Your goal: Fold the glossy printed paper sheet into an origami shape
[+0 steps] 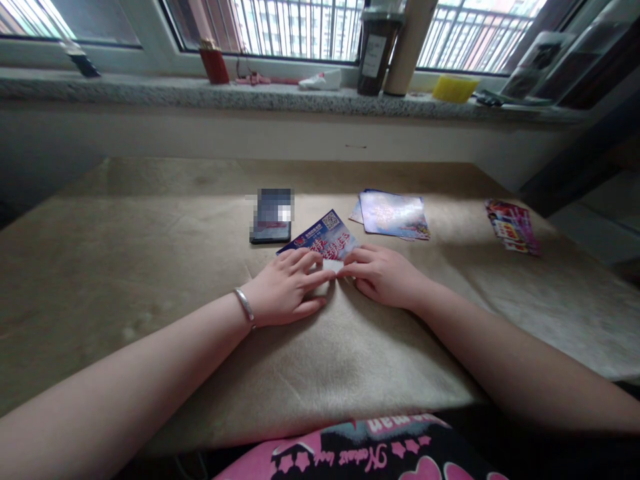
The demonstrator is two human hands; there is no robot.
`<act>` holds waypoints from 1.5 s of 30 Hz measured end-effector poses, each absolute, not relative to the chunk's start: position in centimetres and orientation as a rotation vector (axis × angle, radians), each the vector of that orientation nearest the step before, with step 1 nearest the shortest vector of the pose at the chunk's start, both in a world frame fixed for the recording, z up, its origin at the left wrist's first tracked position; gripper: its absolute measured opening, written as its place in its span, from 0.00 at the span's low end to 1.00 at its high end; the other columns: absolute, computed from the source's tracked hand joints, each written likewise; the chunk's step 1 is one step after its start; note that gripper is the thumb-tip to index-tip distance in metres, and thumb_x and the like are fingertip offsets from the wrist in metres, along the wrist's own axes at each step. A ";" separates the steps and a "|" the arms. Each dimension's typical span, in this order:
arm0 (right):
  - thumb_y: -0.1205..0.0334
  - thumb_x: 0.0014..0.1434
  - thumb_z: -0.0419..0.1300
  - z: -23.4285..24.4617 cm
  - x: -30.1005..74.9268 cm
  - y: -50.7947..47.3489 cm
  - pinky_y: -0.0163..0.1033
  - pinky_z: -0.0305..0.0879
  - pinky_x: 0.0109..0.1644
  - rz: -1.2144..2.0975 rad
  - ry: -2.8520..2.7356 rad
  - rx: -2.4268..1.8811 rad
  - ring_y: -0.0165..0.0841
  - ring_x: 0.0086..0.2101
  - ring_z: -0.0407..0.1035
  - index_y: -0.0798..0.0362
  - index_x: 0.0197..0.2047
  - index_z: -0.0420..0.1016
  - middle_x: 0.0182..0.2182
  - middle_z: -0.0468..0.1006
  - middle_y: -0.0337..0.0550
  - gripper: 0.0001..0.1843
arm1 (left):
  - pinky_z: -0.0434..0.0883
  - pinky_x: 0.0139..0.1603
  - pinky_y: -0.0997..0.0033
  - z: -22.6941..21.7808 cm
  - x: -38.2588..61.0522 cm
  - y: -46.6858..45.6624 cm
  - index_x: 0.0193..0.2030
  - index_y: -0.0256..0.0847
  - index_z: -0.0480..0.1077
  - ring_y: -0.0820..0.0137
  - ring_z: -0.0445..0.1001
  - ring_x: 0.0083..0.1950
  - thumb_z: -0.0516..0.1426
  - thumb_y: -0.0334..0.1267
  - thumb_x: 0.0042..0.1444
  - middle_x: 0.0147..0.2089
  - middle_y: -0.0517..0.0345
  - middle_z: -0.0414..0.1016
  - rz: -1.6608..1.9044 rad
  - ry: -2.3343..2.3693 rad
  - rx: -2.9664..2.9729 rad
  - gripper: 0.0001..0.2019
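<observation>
Flyer (320, 239), blue/red print w/ QR code, lies on table (125, 267) w/ beige fuzzy cover, white bit showing at near end. L hand (285, 288) & R hand (385, 275) both rest on that near end, fingers (313, 280) slightly curled, tips nearly meeting; can't tell if grip is pinching paper or just pressing it flat. Silver bangle (244, 305) on L wrist. Phone (271, 215), pixelated, just left of flyer's far end; glossy holographic cards (393, 215) in small stack to right; more printed leaflets (513, 227) well off to right. Granite window sill (200, 95) behind, w/ red cup (214, 65) & yellow box (455, 88).
</observation>
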State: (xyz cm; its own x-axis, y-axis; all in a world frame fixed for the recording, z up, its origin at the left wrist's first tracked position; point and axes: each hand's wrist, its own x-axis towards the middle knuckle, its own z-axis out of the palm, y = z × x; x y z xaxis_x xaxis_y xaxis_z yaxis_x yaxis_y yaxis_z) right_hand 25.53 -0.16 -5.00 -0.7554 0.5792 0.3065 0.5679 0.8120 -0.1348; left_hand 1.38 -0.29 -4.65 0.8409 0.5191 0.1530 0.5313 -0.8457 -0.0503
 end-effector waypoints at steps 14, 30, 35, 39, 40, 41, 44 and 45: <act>0.72 0.55 0.53 -5.0 25.5 -0.1 0.39 0.62 0.41 0.052 -2.671 -0.903 0.35 0.39 0.65 0.49 0.44 0.77 0.41 0.76 0.44 0.17 | 0.63 0.58 0.54 -4.5 1.2 0.4 0.55 0.44 0.66 0.58 0.62 0.54 0.50 0.46 0.62 0.52 0.48 0.64 -0.217 -0.805 -2.987 0.17; 0.71 0.56 0.54 -5.2 25.4 -0.2 0.40 0.63 0.42 0.041 -2.664 -0.907 0.34 0.39 0.66 0.48 0.43 0.78 0.42 0.77 0.42 0.16 | 0.68 0.53 0.61 -3.1 -0.9 1.1 0.50 0.42 0.68 0.62 0.66 0.49 0.56 0.45 0.57 0.50 0.49 0.67 -0.155 -0.676 -3.152 0.16; 0.71 0.56 0.54 -5.3 25.5 -0.2 0.39 0.62 0.41 0.018 -2.664 -0.908 0.34 0.38 0.66 0.48 0.43 0.78 0.41 0.77 0.42 0.16 | 0.68 0.53 0.61 -2.7 -1.3 1.4 0.48 0.42 0.70 0.62 0.67 0.50 0.58 0.45 0.55 0.50 0.50 0.69 -0.123 -0.686 -3.220 0.16; 0.71 0.56 0.53 -5.4 25.5 -0.2 0.39 0.62 0.41 0.018 -2.662 -0.903 0.34 0.38 0.66 0.48 0.43 0.78 0.41 0.77 0.43 0.16 | 0.68 0.53 0.62 -2.5 -1.5 1.6 0.48 0.43 0.71 0.62 0.68 0.51 0.60 0.45 0.54 0.51 0.51 0.69 -0.119 -0.709 -3.251 0.16; 0.71 0.56 0.53 -5.5 25.6 -0.2 0.39 0.62 0.41 0.017 -2.660 -0.902 0.34 0.38 0.66 0.48 0.43 0.78 0.41 0.77 0.43 0.16 | 0.68 0.53 0.62 -2.4 -1.6 1.6 0.48 0.43 0.71 0.62 0.68 0.51 0.60 0.45 0.54 0.52 0.52 0.69 -0.112 -0.726 -3.258 0.16; 0.71 0.56 0.53 -5.5 25.6 -0.1 0.39 0.62 0.41 0.016 -2.657 -0.900 0.34 0.38 0.66 0.48 0.43 0.78 0.41 0.77 0.43 0.16 | 0.68 0.53 0.63 -2.3 -1.8 1.6 0.47 0.44 0.72 0.63 0.69 0.51 0.61 0.45 0.53 0.53 0.52 0.69 -0.104 -0.748 -3.262 0.15; 0.71 0.56 0.53 -5.6 25.7 -0.1 0.39 0.62 0.41 0.012 -2.655 -0.896 0.33 0.38 0.66 0.48 0.43 0.78 0.41 0.77 0.42 0.16 | 0.68 0.55 0.63 -2.0 -2.2 1.7 0.45 0.45 0.73 0.63 0.69 0.53 0.63 0.44 0.51 0.55 0.54 0.69 -0.085 -0.809 -3.266 0.14; 0.71 0.56 0.53 -5.7 25.7 -0.1 0.39 0.62 0.41 0.012 -2.656 -0.894 0.33 0.38 0.66 0.48 0.43 0.78 0.41 0.77 0.42 0.16 | 0.68 0.55 0.63 -2.0 -2.3 1.7 0.45 0.45 0.73 0.63 0.69 0.54 0.63 0.43 0.51 0.55 0.54 0.69 -0.079 -0.817 -3.269 0.14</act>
State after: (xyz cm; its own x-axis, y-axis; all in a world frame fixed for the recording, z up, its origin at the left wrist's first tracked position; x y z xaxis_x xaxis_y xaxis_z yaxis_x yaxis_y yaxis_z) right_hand 25.73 -0.10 -5.66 -0.7451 0.5891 0.3127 0.5862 0.8021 -0.1143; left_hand -2.26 1.74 -1.99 0.8830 0.4692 -0.0104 0.4586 -0.8579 0.2316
